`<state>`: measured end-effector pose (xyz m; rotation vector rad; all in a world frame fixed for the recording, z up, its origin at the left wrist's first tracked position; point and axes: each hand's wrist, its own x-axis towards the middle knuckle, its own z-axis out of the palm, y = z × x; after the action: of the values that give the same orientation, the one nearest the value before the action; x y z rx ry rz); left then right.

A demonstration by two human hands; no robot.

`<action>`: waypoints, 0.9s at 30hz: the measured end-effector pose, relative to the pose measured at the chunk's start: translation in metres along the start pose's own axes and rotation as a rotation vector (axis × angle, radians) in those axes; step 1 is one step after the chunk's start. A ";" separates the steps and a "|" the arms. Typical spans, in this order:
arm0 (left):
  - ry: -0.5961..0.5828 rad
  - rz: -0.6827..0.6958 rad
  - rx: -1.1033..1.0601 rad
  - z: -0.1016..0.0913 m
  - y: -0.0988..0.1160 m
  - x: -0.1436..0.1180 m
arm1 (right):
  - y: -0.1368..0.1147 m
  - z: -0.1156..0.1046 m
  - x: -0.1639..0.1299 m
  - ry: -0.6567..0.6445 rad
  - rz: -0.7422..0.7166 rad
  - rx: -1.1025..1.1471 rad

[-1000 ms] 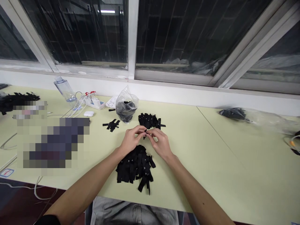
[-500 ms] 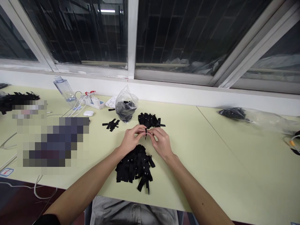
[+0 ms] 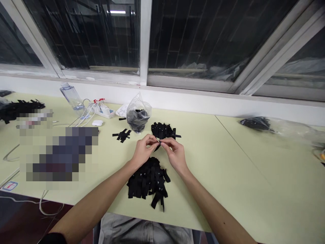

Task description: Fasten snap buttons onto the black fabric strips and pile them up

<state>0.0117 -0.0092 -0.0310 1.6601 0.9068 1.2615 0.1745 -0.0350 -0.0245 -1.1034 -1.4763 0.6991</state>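
Observation:
My left hand [image 3: 144, 149] and my right hand [image 3: 175, 151] meet over the table, both closed in a pinch on one small black fabric strip [image 3: 157, 148]. Most of the strip is hidden by my fingers. Just below my hands lies a large heap of black strips [image 3: 146, 183], some with small white marks. A second, smaller heap of black strips [image 3: 162, 130] sits just beyond my fingertips. Off to the left a few loose black strips [image 3: 122, 135] lie crossed over each other.
Behind the loose strips stands a clear plastic bag [image 3: 138, 117] with black contents. Left of it are a power strip [image 3: 106, 112], a white earbud case [image 3: 98, 123], a tilted bottle [image 3: 72, 96] and cables. Another plastic bag [image 3: 256, 123] lies at the far right, against the wall.
The strip between my fingers has turned from hanging upright to slanting down to the left. Both hands stay pinched close together. The view has shifted slightly.

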 end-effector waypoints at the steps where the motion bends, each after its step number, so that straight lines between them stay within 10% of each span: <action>1: -0.003 0.010 0.009 0.000 -0.001 0.000 | 0.000 0.001 0.000 0.006 0.003 0.009; 27: -0.044 0.088 0.227 -0.001 0.006 -0.002 | 0.000 -0.010 0.000 -0.083 -0.437 -0.550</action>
<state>0.0105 -0.0127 -0.0259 1.9162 0.9897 1.2106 0.1844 -0.0361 -0.0223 -1.1001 -1.9648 0.0245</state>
